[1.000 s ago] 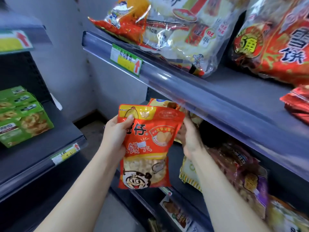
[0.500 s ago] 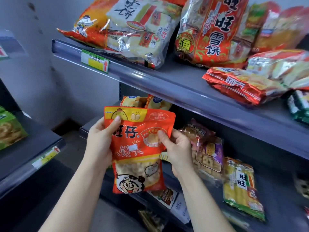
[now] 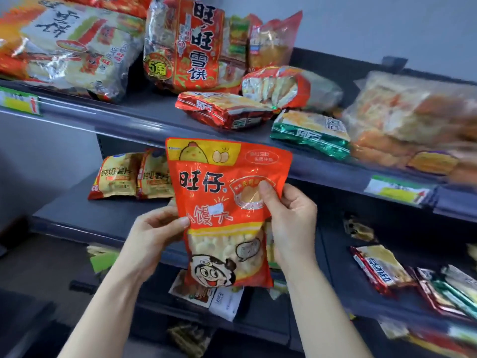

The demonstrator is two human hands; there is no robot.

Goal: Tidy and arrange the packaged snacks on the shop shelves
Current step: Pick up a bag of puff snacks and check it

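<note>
Since the earlier frame, my left hand (image 3: 157, 233) has slid down the orange snack pouch (image 3: 227, 202), from its top corner to its 9 o'clock edge. Pouch: held upright in front of the shelves, its top overlapping the front lip of the upper shelf (image 3: 154, 120). Left hand: thumb on the front, fingers curled behind, pinching the edge. Right hand (image 3: 291, 223): grips the 3 o'clock edge, thumb pressed on the round emblem. Upper shelf: red flat pack (image 3: 222, 109) at 12 o'clock of the pouch, green pack (image 3: 309, 133) at 1 o'clock. Yellow chip bags (image 3: 129, 174) stand at 10 o'clock on the middle shelf (image 3: 103, 215).
</note>
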